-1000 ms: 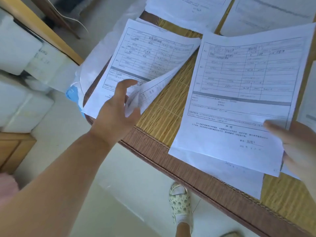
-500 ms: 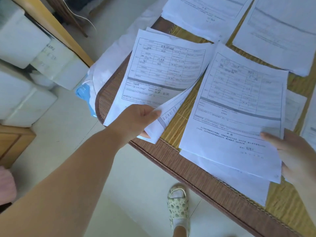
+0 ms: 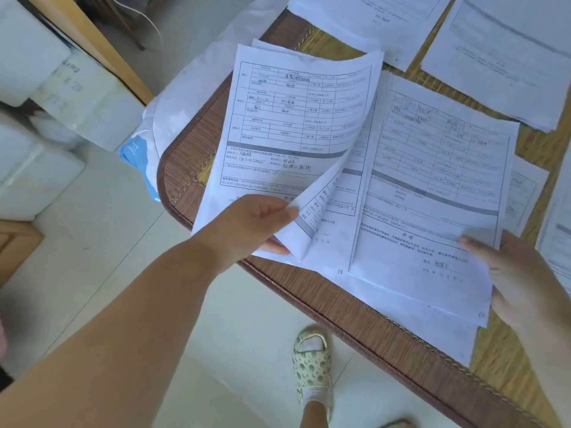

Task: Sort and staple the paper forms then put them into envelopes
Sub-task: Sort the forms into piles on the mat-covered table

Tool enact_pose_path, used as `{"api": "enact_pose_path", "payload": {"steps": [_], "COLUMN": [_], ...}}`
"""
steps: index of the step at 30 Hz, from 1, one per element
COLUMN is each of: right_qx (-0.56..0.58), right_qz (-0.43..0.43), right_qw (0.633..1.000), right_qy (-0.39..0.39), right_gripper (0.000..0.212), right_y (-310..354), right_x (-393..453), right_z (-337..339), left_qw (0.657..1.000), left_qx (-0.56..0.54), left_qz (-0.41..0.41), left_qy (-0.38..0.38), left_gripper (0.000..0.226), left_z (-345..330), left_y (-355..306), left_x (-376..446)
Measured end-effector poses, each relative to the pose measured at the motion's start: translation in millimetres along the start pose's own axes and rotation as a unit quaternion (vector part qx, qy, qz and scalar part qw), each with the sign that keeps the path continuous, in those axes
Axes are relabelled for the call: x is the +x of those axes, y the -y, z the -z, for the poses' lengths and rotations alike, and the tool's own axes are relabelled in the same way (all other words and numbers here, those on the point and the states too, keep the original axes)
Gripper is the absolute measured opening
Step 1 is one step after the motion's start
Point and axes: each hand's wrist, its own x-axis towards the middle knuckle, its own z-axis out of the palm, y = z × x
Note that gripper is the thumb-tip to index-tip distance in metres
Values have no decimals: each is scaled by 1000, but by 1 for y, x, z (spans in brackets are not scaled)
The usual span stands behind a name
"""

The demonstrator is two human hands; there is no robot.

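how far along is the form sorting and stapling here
Early. Done: forms lie spread in separate piles on the table. In hand: the left hand pinches a lifted form; the right hand holds another form. Left: stapling and enveloping; no stapler or envelopes are visible.

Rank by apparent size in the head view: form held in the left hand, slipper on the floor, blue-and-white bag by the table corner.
1. Form gripped by the left hand: clearly largest.
2. and 3. Slipper and blue-and-white bag: unsure; the bag is partly hidden behind the table.
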Motion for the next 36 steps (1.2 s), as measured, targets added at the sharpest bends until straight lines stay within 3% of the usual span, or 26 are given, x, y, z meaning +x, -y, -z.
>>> {"api": "enact_pose_path", "payload": {"steps": [3, 6, 8, 9, 10, 11, 13, 18, 23, 27, 33, 34, 36], "right_qx": [-4, 3, 1, -2, 4, 7, 13, 9, 11, 17, 48, 48, 42], "right_qz": [-3, 1, 8, 14, 13, 9, 10, 1, -1, -12, -49, -49, -42], "right_qw": [1000, 1000, 1000, 1000, 1000, 1000, 1000, 1000, 1000, 1000, 998, 998, 998], "right_qy": [2, -5, 12, 11, 11, 15, 9, 5, 8, 8, 15, 18, 17], "right_gripper": [21, 23, 63, 79, 77, 62, 34, 27, 28, 25, 31, 30, 28], "right_y": [-1, 0, -2, -4, -4, -4, -5, -8, -8, -7, -2, -2, -1], "right_x": [1, -1, -1, -1, 0, 1, 3, 6, 6, 5, 5, 5, 4], "right_z": [1, 0, 2, 3, 3, 2, 3, 6, 8, 7, 11, 11, 12], "left_qw": [985, 912, 850, 826, 801, 777, 753, 747, 827, 825, 803, 799, 781], "left_qx": [95, 281, 400, 448, 497, 542, 583, 527, 399, 368, 427, 450, 511], "left_qz": [-99, -257, -309, -307, -301, -292, -279, -371, -305, -282, -350, -345, -317], "left_qy": [-108, -153, -151, -148, -144, -133, -128, -166, -252, -323, -222, -198, -169], "left_gripper": [29, 27, 12, 16, 34, 53, 68, 15, 19, 5, 23, 20, 36], "left_z": [-12, -24, -34, -40, -45, -50, -52, -44, -51, -61, -55, -53, -52], "left_y": [4, 13, 21, 24, 29, 34, 36, 34, 30, 30, 35, 37, 40], "left_x": [1, -1, -3, -3, -2, 0, 2, 0, -3, -1, 2, 3, 5]}}
